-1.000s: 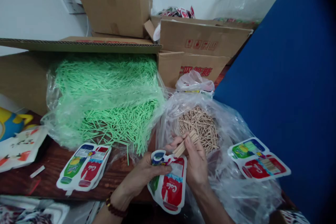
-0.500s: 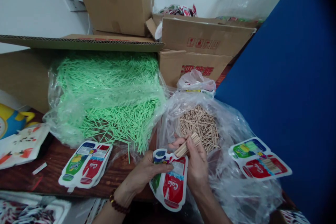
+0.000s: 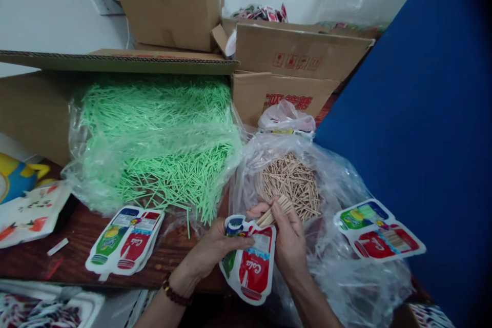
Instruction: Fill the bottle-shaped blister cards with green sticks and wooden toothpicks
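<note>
A bottle-shaped cola pouch (image 3: 254, 271) is pinched in my left hand (image 3: 215, 248), thumb across its front. My right hand (image 3: 290, 241) grips a small bundle of brown sticks (image 3: 283, 206) right at the pouch's top edge; whether the ends are inside the opening I cannot tell. Behind that hand, many loose brown sticks (image 3: 294, 179) lie in a clear plastic bag (image 3: 334, 164). To the right, another pouch (image 3: 380, 230) with brown and green sticks showing through its windows rests on the plastic. On the left lies a stack of similar pouches (image 3: 125, 241).
An open carton (image 3: 34, 113) at the left holds a plastic bag full of green sticks (image 3: 172, 169). More cartons (image 3: 300, 56) stand behind. A blue panel (image 3: 415, 128) bounds the right side. A white tray (image 3: 90, 310) of packets sits lower left, below the wooden table (image 3: 26, 261).
The pouch in my left hand has risen and tilted slightly. My right hand keeps the brown sticks at its top edge, almost unmoved. The whole view has shifted a little.
</note>
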Action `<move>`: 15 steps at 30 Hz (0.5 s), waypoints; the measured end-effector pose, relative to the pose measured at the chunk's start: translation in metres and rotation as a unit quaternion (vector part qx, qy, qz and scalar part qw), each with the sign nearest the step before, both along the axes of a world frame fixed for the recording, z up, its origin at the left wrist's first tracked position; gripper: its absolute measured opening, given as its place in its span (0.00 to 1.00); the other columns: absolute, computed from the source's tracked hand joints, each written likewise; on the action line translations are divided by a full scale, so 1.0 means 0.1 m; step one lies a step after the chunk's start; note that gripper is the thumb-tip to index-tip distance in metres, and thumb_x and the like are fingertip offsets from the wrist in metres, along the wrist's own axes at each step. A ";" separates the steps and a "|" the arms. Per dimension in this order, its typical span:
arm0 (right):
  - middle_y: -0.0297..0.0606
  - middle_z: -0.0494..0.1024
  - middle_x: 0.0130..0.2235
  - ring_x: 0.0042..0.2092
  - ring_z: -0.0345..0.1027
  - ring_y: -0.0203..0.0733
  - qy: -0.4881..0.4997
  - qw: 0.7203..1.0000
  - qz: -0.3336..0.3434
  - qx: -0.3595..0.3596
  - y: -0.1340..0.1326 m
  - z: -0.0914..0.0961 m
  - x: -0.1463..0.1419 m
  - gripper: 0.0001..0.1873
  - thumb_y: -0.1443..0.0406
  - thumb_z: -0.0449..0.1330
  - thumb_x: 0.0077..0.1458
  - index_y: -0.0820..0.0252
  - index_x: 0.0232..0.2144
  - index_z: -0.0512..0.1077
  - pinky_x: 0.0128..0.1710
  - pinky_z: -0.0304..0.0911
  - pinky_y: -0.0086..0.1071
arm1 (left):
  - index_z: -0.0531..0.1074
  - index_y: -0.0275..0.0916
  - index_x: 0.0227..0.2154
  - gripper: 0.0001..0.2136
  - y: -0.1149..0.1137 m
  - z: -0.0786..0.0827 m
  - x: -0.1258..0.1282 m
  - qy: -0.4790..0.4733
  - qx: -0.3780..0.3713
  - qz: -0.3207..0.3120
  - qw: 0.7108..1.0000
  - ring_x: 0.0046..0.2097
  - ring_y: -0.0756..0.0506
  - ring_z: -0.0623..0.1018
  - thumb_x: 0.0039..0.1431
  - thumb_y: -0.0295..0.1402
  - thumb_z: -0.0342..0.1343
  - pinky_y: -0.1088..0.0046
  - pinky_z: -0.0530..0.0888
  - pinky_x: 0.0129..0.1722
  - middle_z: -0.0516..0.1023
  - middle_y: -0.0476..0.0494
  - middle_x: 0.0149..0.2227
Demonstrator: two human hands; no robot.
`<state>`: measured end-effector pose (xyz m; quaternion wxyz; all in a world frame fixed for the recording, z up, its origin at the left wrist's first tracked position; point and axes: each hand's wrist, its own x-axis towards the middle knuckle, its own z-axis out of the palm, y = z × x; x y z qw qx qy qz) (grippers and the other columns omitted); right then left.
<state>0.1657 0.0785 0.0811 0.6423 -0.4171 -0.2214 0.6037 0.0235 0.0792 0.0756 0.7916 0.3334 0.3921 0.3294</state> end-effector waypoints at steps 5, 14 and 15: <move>0.35 0.80 0.37 0.31 0.71 0.34 -0.087 0.994 0.068 0.025 0.02 0.02 0.02 0.10 0.59 0.58 0.58 0.59 0.36 0.74 0.35 0.67 0.28 | 0.79 0.35 0.36 0.14 0.02 -0.02 0.01 -0.001 -0.002 0.016 1.000 0.35 0.44 0.77 0.43 0.29 0.68 0.69 0.71 0.41 0.82 0.45 0.35; 0.39 0.77 0.48 0.43 0.72 0.41 -0.072 0.986 0.138 0.055 0.10 0.02 0.11 0.09 0.61 0.60 0.55 0.56 0.39 0.72 0.42 0.67 0.33 | 0.79 0.36 0.32 0.12 0.08 -0.04 0.03 -0.005 0.008 0.036 0.999 0.33 0.46 0.78 0.41 0.30 0.70 0.70 0.71 0.40 0.82 0.47 0.32; 0.38 0.77 0.48 0.46 0.72 0.43 -0.064 0.987 0.133 0.070 0.12 0.04 0.13 0.10 0.61 0.60 0.56 0.54 0.41 0.71 0.45 0.67 0.36 | 0.79 0.36 0.31 0.12 0.09 -0.04 0.03 -0.001 0.010 0.032 0.999 0.33 0.47 0.78 0.41 0.30 0.70 0.71 0.71 0.39 0.82 0.47 0.31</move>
